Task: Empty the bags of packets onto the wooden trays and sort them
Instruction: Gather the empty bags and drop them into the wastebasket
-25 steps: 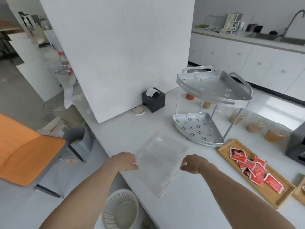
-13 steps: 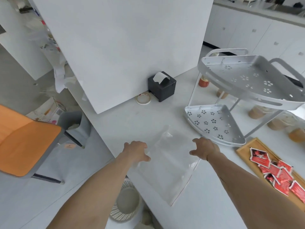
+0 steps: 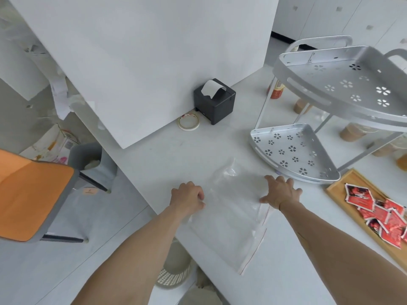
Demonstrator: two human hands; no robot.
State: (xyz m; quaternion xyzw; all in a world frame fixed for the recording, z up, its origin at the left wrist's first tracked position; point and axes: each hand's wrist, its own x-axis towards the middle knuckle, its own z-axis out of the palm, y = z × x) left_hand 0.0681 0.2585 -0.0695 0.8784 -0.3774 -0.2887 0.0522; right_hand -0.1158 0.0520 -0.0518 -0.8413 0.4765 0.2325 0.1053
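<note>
Since the earlier frame the right hand [image 3: 280, 191] has spread its fingers flat on the bag [image 3: 231, 208], which lies empty on the desk [image 3: 176, 155]. The left hand [image 3: 187, 195] pinches the bag's left edge, fingers curled. Red packets [image 3: 383, 214] sit in the tray [image 3: 343, 192] at right.

White counter [image 3: 167, 159]: clear bag [image 3: 229, 219], wooden tray [image 3: 343, 190], rack [image 3: 293, 155]

Clear bag [image 3: 231, 219] with a thin red line; red packets [image 3: 383, 214] at 4 o'clock on a tan wooden tray [image 3: 343, 183]; silver rack [image 3: 293, 150], flower-shaped holes; orange chair [image 3: 28, 194].
</note>
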